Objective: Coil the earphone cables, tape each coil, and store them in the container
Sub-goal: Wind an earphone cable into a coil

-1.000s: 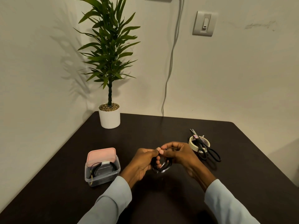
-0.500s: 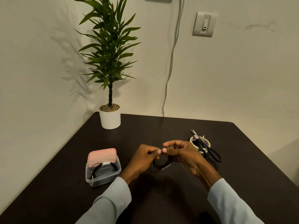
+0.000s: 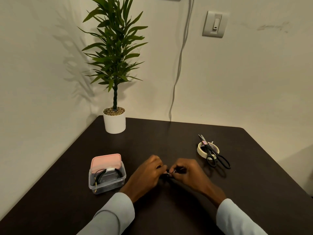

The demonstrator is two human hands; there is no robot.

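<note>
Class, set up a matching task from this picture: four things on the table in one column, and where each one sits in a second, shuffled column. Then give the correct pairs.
Things:
1. scissors
2. potted plant
3. taped earphone coil
4. pink lid

Places:
A. inside the clear container
B. lying across the tape roll
C. leaning at the container's back edge
D. far left corner of the table

Pairs: 1-B, 2-D, 3-A, 4-C
</note>
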